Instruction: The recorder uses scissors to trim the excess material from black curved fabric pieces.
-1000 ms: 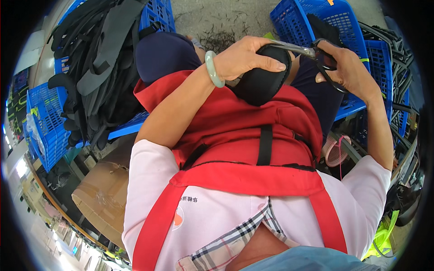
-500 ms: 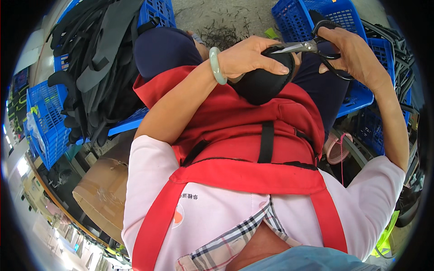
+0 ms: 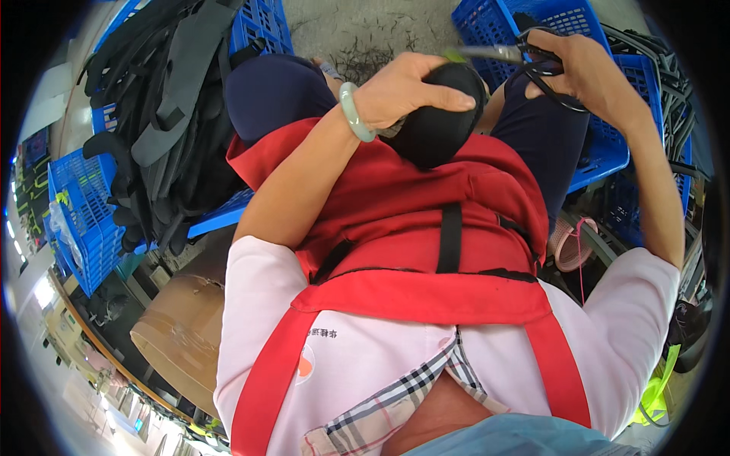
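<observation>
My left hand (image 3: 399, 91) is closed on a rounded black padded fabric piece (image 3: 441, 137) above my lap, thumb across its upper face. A jade-coloured bangle (image 3: 354, 114) circles that wrist. To the right, my right hand (image 3: 593, 76) grips black-handled scissors (image 3: 503, 53), its fingers through the loops. The blades point left toward the far edge of the padded piece and are blurred; whether they touch it I cannot tell. Beneath lies the red apron (image 3: 380, 197) over my lap. The underside of the piece is hidden.
At the left, long black and grey strap-like pieces (image 3: 171, 114) overflow a blue crate (image 3: 262, 30). Another blue crate (image 3: 563, 26) stands at far right, beside stacked black strips (image 3: 673, 99). Dark scraps (image 3: 372, 61) litter the floor. A cardboard box (image 3: 182, 327) sits at lower left.
The scissors have shifted slightly up and left, their blades now blurred. My left hand and the black padded piece have moved slightly up and left, with more of the piece's top showing.
</observation>
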A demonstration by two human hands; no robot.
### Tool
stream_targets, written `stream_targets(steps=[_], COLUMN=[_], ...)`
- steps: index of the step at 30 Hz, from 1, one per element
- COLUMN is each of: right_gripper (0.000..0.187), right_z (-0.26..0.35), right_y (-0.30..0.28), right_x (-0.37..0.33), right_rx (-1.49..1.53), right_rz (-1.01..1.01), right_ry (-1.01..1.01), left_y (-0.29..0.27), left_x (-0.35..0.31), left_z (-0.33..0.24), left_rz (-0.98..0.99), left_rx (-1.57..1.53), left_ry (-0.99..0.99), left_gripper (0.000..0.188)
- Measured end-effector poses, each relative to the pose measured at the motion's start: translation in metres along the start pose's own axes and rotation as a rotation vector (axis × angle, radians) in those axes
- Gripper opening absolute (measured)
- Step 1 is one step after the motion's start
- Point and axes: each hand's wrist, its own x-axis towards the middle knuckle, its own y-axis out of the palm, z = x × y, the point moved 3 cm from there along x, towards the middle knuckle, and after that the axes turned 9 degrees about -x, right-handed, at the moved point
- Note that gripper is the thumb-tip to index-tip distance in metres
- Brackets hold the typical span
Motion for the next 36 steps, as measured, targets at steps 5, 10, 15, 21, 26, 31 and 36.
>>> stream_targets(steps=[5,10,15,21,26,31,36], right_gripper=[0.061,0.068,0.079,0.075,0.064,0.058,0.059], right_z=[0.015,0.066,0.074,0.072,0.071,0.068,0.060], right_y=[0.058,0.107,0.110,0.100,0.103,0.094,0.102], right_x=[-0.012,-0.012,-0.003,0.002,0.002,0.001,0.001], right_rx=[0.722,0.966,0.978,0.911,1.084,0.922,1.028], right_rz=[-0.188,-0.257,-0.314,-0.341,-0.251,-0.268,-0.229], right_ry=[0.047,0.195,0.186,0.175,0.141,0.119,0.125], left_y=[-0.017,-0.031,-0.026,-0.022,-0.027,-0.022,-0.021], left_x=[-0.007,-0.011,-0.014,-0.014,-0.014,-0.014,-0.015], left_z=[-0.027,-0.037,-0.041,-0.043,-0.041,-0.038,-0.040], left_rz=[-0.216,-0.332,-0.329,-0.322,-0.280,-0.284,-0.292], left_rx=[-0.232,-0.333,-0.333,-0.298,-0.261,-0.272,-0.277], left_ry=[0.271,0.477,0.524,0.553,0.561,0.551,0.542], left_gripper=[0.021,0.013,0.011,0.011,0.011,0.014,0.015])
